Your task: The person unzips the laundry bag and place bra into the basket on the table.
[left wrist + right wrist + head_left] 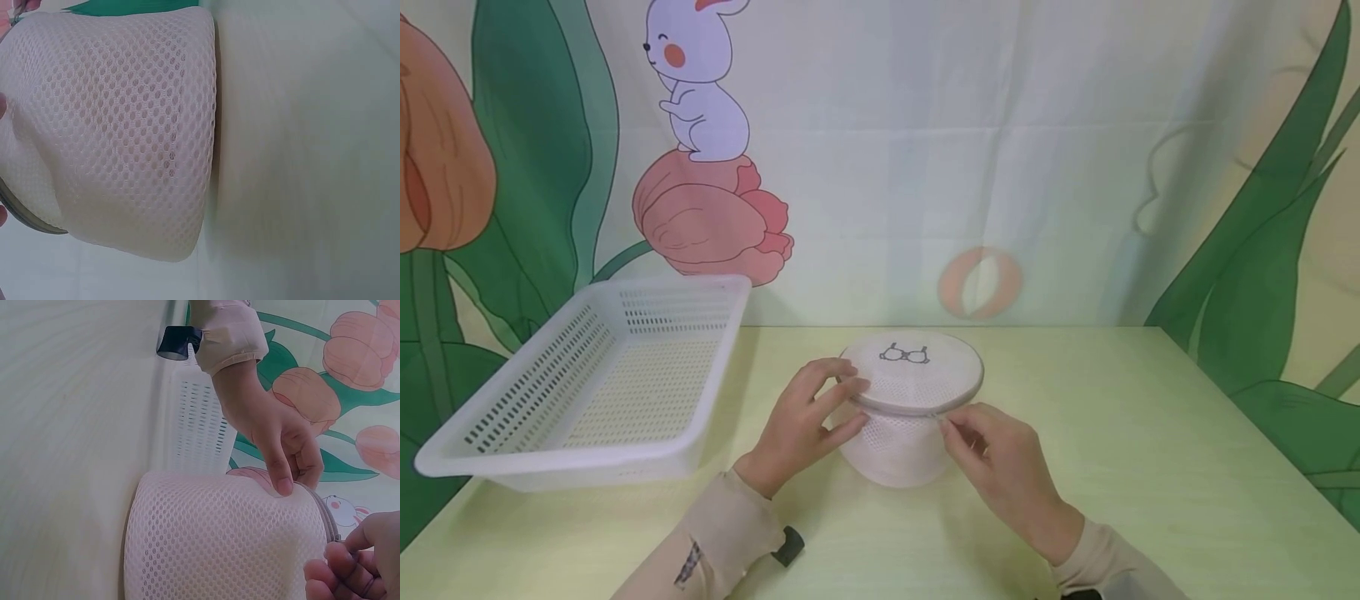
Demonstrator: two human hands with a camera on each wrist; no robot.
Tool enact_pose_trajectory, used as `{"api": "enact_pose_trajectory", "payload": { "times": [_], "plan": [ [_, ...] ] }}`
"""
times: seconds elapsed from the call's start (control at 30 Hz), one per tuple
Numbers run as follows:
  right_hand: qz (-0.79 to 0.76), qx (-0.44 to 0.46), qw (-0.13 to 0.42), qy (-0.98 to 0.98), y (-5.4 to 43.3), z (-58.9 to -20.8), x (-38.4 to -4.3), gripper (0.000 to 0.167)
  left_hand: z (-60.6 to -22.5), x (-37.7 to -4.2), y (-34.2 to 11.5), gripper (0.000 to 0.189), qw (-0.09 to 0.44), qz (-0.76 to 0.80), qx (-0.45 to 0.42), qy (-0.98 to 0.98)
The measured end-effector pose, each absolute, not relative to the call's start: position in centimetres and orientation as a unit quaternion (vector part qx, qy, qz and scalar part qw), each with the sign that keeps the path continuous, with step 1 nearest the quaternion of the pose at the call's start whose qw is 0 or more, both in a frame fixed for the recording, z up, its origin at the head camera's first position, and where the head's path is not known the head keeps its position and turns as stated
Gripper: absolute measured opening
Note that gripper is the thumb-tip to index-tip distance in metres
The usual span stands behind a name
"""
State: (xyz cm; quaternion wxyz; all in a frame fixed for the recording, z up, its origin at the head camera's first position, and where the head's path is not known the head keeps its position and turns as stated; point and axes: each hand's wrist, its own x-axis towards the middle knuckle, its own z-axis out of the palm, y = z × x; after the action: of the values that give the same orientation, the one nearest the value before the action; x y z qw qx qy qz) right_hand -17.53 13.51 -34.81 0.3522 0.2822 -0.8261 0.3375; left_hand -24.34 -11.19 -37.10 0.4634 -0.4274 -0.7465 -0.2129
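Note:
A white mesh bra wash bag (895,457) stands upright on the table, its round lid (925,375) printed with a small bra outline. A grey zipper (887,408) runs round the lid's rim. My left hand (805,425) holds the bag's left rim, fingers over the lid and thumb on the mesh side below. At the front right of the rim, my right hand (1003,458) pinches the zipper pull (337,538) between thumb and forefinger. In the left wrist view the mesh wall (125,125) fills much of the picture, and only bits of fingers show at the left edge.
To the left stands a white plastic basket (718,358) with slotted walls. The pale yellow-green table (1150,450) meets a printed curtain (880,208) at the back. A black strap piece (788,547) sits at the left sleeve's cuff.

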Motion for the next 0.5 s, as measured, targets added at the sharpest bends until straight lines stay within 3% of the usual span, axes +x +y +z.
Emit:
{"api": "enact_pose_trajectory", "payload": {
  "times": [0.5],
  "plan": [
    [0.332, 0.275, 0.358, -0.828, 13.5, -34.9, -17.7, 0.013, -36.3, -23.2, -9.8, 0.038, 0.481, -0.2, -0.447, -0.727]
  ]
}}
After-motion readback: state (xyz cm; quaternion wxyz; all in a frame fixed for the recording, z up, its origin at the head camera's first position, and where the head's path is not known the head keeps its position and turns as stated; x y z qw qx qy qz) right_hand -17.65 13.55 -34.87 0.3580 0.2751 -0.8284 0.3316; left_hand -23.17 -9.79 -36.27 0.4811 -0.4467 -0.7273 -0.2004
